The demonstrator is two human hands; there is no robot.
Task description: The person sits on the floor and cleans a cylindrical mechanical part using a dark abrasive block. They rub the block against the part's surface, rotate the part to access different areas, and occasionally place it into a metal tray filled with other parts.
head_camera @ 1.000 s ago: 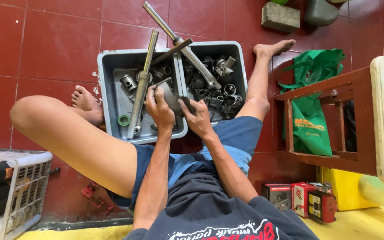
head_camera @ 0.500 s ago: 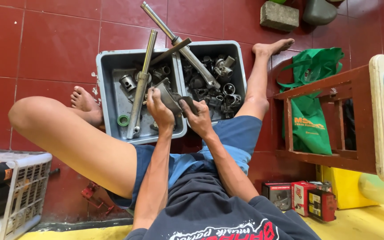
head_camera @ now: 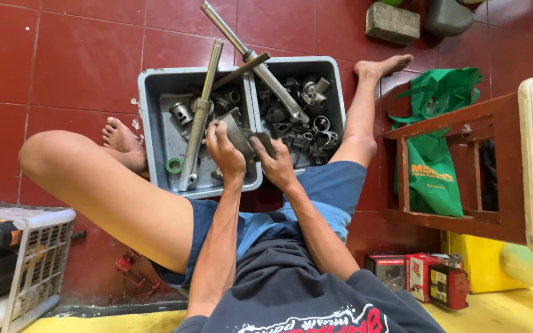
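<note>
Sitting on the red tiled floor [head_camera: 63, 55], the person is working over two grey trays. Leaning out over the far rim of the left tray [head_camera: 155, 135] is a long steel tube [head_camera: 200, 117]. The left hand [head_camera: 224, 151] is grasping a dull grey metal part [head_camera: 237, 132] above that tray's right edge, its grip clenched around the part; the right hand [head_camera: 276, 163] is pressing a dark pad [head_camera: 260, 142] against it, fingers curled. The right tray [head_camera: 334, 92] is lying crowded with small fittings, while open tiles are stretching beyond both far rims.
</note>
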